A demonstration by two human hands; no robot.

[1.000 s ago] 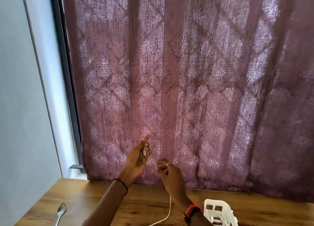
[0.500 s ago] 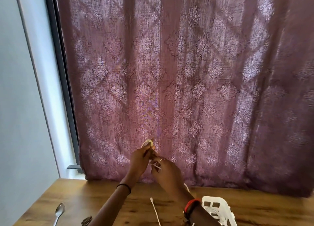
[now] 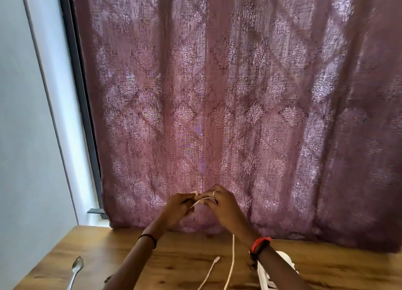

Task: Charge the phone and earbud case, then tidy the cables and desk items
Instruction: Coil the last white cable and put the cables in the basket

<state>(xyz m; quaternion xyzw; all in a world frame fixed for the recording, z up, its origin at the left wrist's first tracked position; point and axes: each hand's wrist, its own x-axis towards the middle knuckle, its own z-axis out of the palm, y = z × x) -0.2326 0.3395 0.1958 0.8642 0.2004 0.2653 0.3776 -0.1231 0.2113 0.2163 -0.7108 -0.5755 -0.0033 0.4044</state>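
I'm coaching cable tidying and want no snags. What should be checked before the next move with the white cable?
1. Both hands grip the white cable: ok, left hand and right hand pinch it.
2. Hanging strand runs free to the table: ok.
3. Loose connector end in sight: ok, lying on the table.
4. Spoon apart from the cable: ok, far left.
5. White basket apart from the cable: cannot tell, forearm hides it.
6. Loops held neatly: cannot tell.
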